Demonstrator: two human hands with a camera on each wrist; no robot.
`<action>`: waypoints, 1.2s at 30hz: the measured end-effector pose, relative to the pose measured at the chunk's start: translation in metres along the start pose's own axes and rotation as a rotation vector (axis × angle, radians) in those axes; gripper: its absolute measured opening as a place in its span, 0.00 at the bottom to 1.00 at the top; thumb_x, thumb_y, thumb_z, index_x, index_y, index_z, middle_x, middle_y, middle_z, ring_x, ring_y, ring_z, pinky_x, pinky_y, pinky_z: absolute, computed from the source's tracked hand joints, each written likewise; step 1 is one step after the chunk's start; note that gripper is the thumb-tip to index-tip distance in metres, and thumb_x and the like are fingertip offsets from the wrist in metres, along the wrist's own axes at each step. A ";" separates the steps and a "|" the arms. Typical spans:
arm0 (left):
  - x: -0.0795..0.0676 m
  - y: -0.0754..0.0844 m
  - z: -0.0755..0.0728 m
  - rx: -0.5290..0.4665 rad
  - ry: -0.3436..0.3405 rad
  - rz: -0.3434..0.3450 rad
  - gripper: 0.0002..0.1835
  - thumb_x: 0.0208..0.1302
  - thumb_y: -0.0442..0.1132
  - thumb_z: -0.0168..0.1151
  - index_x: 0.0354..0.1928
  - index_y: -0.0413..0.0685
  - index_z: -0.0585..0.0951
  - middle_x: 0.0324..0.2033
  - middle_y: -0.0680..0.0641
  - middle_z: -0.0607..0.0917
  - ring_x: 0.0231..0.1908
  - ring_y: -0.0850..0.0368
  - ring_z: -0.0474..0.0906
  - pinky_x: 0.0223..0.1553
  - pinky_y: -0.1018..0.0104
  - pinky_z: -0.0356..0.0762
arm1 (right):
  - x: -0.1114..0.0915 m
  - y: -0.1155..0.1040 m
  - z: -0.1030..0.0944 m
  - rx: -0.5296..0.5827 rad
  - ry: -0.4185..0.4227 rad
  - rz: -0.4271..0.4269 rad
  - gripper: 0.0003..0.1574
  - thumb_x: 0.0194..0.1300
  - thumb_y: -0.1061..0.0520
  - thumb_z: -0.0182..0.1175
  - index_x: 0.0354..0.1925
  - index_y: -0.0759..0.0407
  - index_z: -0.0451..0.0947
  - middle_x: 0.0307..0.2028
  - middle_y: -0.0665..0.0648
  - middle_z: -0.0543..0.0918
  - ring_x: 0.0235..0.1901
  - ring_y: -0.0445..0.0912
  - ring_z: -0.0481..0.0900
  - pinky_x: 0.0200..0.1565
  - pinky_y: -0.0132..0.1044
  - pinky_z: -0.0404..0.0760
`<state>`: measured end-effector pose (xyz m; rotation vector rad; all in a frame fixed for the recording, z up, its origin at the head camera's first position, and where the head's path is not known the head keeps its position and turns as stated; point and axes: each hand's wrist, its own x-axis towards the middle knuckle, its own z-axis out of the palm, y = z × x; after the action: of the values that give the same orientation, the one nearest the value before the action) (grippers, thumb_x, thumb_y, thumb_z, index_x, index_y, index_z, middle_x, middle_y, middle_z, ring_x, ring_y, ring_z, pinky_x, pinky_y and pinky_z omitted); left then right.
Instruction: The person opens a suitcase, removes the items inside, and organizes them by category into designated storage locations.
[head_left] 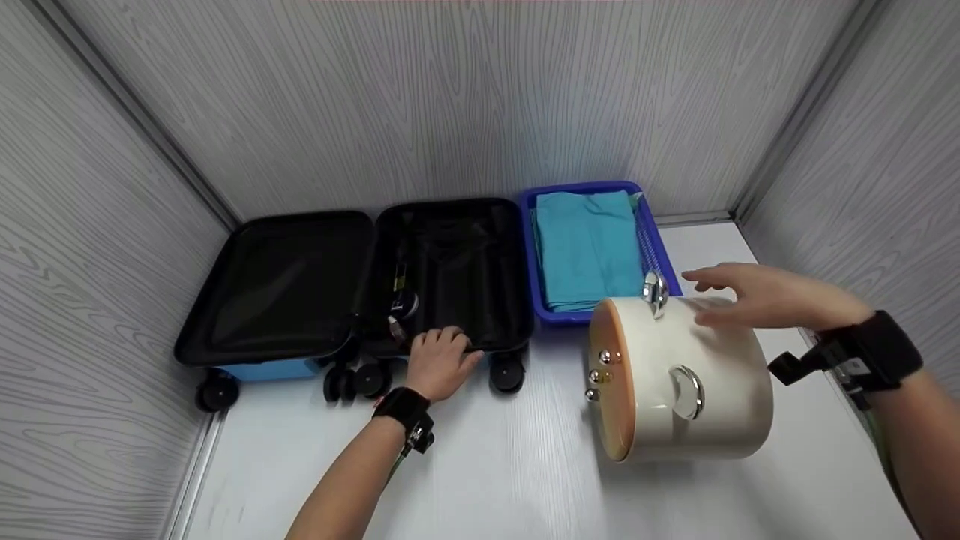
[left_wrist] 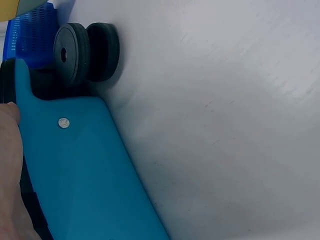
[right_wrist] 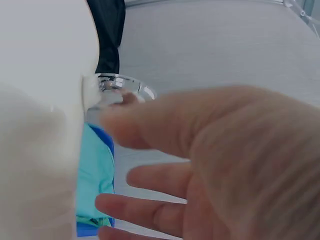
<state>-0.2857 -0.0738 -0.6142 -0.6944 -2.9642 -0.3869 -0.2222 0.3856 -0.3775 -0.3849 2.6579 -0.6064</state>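
Observation:
An open suitcase (head_left: 450,255) with black insides and a blue shell lies flat on the floor. My left hand (head_left: 439,364) grips the front rim of its right half, fingers over the edge and their tips hidden inside. In the left wrist view this hand (left_wrist: 9,165) lies along the rim above the blue shell (left_wrist: 85,165). On the right, a cream cylinder (head_left: 712,375) lies on its side, with an orange-brown end, shiny round knobs and chrome handles. My right hand (head_left: 772,296) hovers beside it near one handle (right_wrist: 125,87), fingers spread and holding nothing.
A blue plastic basket (head_left: 660,251) with folded turquoise cloth (head_left: 589,247) stands between the suitcase and the back right corner. Inside the suitcase lies a small dark item (head_left: 403,304) near a yellow strip. Black wheels (head_left: 508,373) stick out in front. Grey panel walls (head_left: 450,97) enclose the floor.

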 end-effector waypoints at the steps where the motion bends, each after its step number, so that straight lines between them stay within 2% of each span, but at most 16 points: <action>1: 0.001 0.000 -0.002 -0.005 -0.008 -0.007 0.24 0.77 0.62 0.52 0.53 0.50 0.82 0.61 0.43 0.77 0.61 0.39 0.71 0.63 0.40 0.64 | -0.004 0.001 0.003 -0.015 -0.004 -0.013 0.49 0.65 0.38 0.69 0.75 0.59 0.67 0.67 0.66 0.74 0.68 0.64 0.68 0.64 0.67 0.67; 5: 0.005 0.009 -0.012 -0.044 -0.020 0.006 0.31 0.77 0.61 0.53 0.69 0.48 0.75 0.68 0.40 0.72 0.68 0.39 0.65 0.71 0.40 0.54 | -0.011 0.001 0.018 -0.042 -0.052 -0.044 0.65 0.51 0.34 0.77 0.78 0.56 0.61 0.75 0.67 0.62 0.75 0.67 0.53 0.67 0.71 0.57; 7: 0.008 0.022 -0.019 -0.087 -0.009 0.042 0.33 0.76 0.59 0.54 0.74 0.47 0.70 0.72 0.39 0.68 0.72 0.40 0.60 0.74 0.41 0.48 | -0.011 0.000 0.026 -0.049 -0.074 -0.058 0.72 0.46 0.34 0.79 0.79 0.57 0.57 0.77 0.69 0.57 0.76 0.68 0.48 0.67 0.72 0.55; 9: 0.012 0.042 -0.026 -0.142 0.002 0.085 0.33 0.77 0.58 0.54 0.75 0.48 0.69 0.73 0.41 0.67 0.74 0.42 0.57 0.76 0.43 0.44 | -0.011 -0.001 0.030 -0.035 -0.087 -0.048 0.76 0.43 0.34 0.80 0.80 0.57 0.54 0.78 0.68 0.54 0.77 0.67 0.47 0.68 0.71 0.55; 11: 0.015 0.067 -0.033 -0.204 0.023 0.137 0.31 0.76 0.56 0.56 0.73 0.49 0.72 0.72 0.43 0.70 0.74 0.44 0.59 0.76 0.46 0.46 | -0.010 -0.001 0.033 -0.037 -0.083 -0.065 0.78 0.41 0.35 0.81 0.81 0.58 0.53 0.78 0.68 0.54 0.76 0.67 0.47 0.68 0.71 0.55; 15: 0.016 0.115 -0.043 -0.337 0.040 0.213 0.26 0.75 0.55 0.59 0.68 0.51 0.78 0.65 0.49 0.78 0.68 0.51 0.68 0.72 0.52 0.59 | -0.009 0.000 0.033 -0.039 -0.077 -0.075 0.77 0.43 0.36 0.81 0.81 0.57 0.53 0.78 0.64 0.56 0.77 0.65 0.47 0.70 0.69 0.54; 20: 0.015 0.159 -0.050 -0.501 0.021 0.226 0.27 0.74 0.60 0.58 0.65 0.53 0.79 0.60 0.54 0.81 0.62 0.59 0.74 0.65 0.59 0.70 | -0.009 -0.003 0.034 -0.048 -0.064 -0.095 0.77 0.42 0.35 0.81 0.81 0.56 0.54 0.78 0.62 0.58 0.77 0.65 0.48 0.70 0.69 0.54; 22: 0.016 0.169 -0.051 -0.541 0.027 0.220 0.26 0.73 0.61 0.59 0.63 0.54 0.80 0.57 0.55 0.82 0.59 0.61 0.76 0.62 0.62 0.73 | -0.009 -0.003 0.034 -0.058 -0.060 -0.108 0.77 0.42 0.33 0.81 0.80 0.57 0.54 0.77 0.63 0.59 0.76 0.66 0.49 0.69 0.69 0.55; 26: 0.018 0.179 -0.050 -0.588 0.051 0.210 0.18 0.72 0.55 0.65 0.56 0.56 0.83 0.49 0.58 0.84 0.51 0.63 0.79 0.54 0.66 0.75 | -0.007 -0.004 0.036 -0.057 -0.062 -0.110 0.77 0.43 0.33 0.80 0.81 0.56 0.54 0.77 0.63 0.59 0.77 0.65 0.49 0.70 0.68 0.56; 32: 0.021 0.184 -0.048 -0.645 0.050 0.200 0.10 0.71 0.46 0.67 0.49 0.53 0.85 0.43 0.58 0.84 0.47 0.58 0.81 0.49 0.70 0.75 | -0.007 -0.002 0.035 -0.065 -0.071 -0.092 0.77 0.43 0.31 0.79 0.81 0.55 0.54 0.77 0.65 0.57 0.76 0.66 0.49 0.69 0.69 0.56; 36: 0.021 0.183 -0.048 -0.660 0.048 0.205 0.10 0.71 0.48 0.66 0.48 0.54 0.85 0.42 0.59 0.84 0.46 0.61 0.79 0.50 0.70 0.75 | -0.008 0.000 0.034 -0.068 -0.071 -0.096 0.77 0.43 0.30 0.79 0.80 0.56 0.54 0.77 0.68 0.57 0.76 0.67 0.50 0.68 0.70 0.56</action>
<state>-0.2223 0.0815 -0.5238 -1.0023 -2.6565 -1.3616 -0.2008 0.3767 -0.4031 -0.5460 2.6090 -0.5223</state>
